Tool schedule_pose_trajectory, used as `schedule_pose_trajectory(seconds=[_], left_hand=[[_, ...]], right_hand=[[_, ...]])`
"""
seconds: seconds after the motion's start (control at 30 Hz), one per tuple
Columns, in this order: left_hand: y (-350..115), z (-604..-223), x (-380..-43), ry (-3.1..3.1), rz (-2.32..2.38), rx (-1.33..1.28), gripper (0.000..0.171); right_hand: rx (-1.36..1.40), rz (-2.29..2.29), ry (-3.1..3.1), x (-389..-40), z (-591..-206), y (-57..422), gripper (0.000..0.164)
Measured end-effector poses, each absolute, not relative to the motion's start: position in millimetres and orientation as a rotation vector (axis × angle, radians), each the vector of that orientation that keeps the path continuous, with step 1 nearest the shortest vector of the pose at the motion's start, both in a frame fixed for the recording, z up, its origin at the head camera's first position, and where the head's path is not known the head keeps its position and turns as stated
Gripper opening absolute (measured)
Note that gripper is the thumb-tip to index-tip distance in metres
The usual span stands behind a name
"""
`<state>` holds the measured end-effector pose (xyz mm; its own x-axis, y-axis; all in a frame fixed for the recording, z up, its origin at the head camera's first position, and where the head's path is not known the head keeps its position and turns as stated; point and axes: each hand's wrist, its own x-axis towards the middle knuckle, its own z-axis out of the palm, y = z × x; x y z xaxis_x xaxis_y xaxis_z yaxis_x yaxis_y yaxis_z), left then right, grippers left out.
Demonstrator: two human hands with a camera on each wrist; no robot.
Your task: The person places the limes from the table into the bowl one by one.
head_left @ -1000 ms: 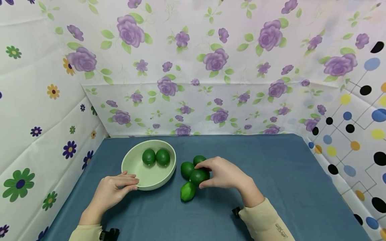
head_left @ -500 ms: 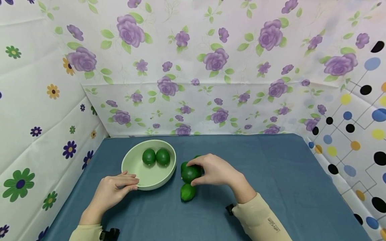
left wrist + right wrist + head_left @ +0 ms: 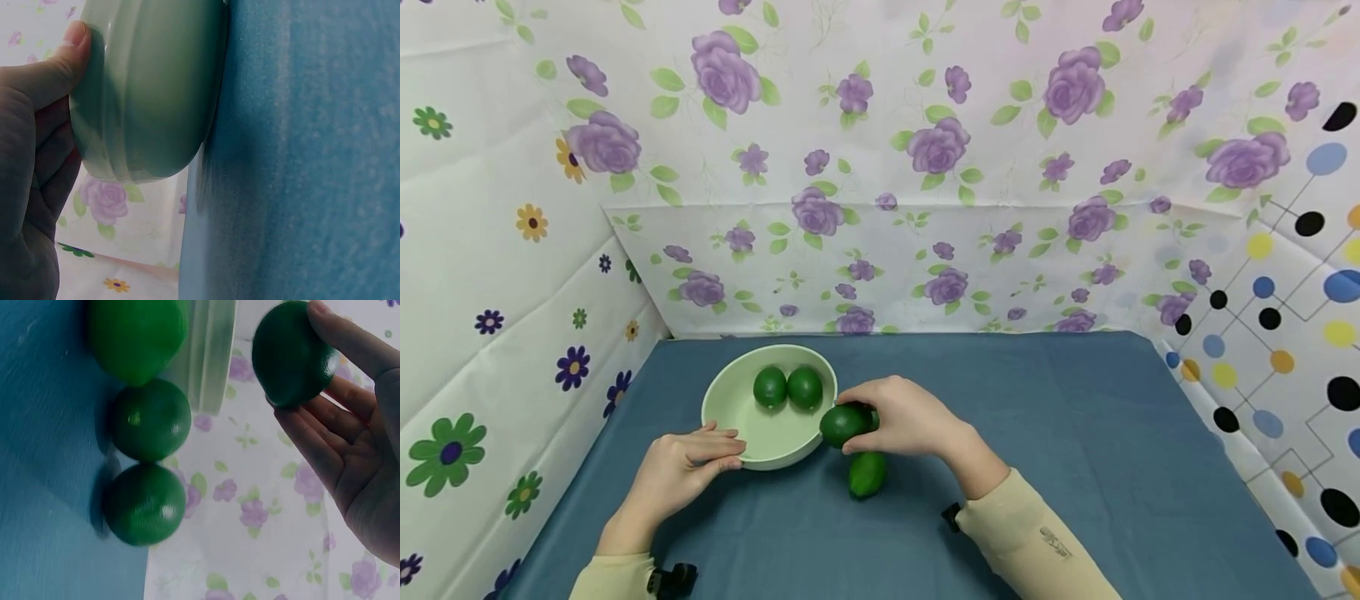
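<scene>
A pale green bowl point(image 3: 730, 408) stands on the blue cloth, two dark green limes point(image 3: 771, 388) side by side inside it. My left hand point(image 3: 688, 471) holds the bowl's near-left rim, its thumb point(image 3: 74, 47) against the outside wall. Between thumb and fingers my right hand point(image 3: 906, 421) pinches another dark lime point(image 3: 842, 426), raised above the cloth at the bowl's right rim. In the right wrist view, a brighter green lime point(image 3: 137, 337) and two darker limes point(image 3: 150, 419) rest in a row on the cloth. My right hand mostly hides those two darker ones in the head view.
Blue cloth point(image 3: 1037, 450) covers the table. A flowered sheet point(image 3: 887, 167) rises behind it, another flowered sheet point(image 3: 490, 275) stands at the left, and a dotted sheet point(image 3: 1285, 367) at the right.
My right hand has lifted the dark lime from the group and carried it left to the bowl's right rim. My left hand keeps its hold on the bowl.
</scene>
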<state>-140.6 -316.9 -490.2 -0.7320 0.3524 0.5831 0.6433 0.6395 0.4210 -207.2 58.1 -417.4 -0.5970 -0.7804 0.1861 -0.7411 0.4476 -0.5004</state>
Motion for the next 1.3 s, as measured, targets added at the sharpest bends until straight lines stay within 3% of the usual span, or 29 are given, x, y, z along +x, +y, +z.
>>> schedule_pose_trajectory(seconds=[0.6, 1.3], left_hand=[[-320.3, -490.4, -141.1, -2.416, -0.851, -0.824, 0.034], [-317.4, -489.8, -141.5, -2.388, -0.857, -0.822, 0.030]], right_hand=[[-1.304, -0.616, 2.786, -220.8, -420.1, -8.6, 0.059], [-1.163, -0.140, 2.834, -228.6, -425.5, -46.1, 0.047]])
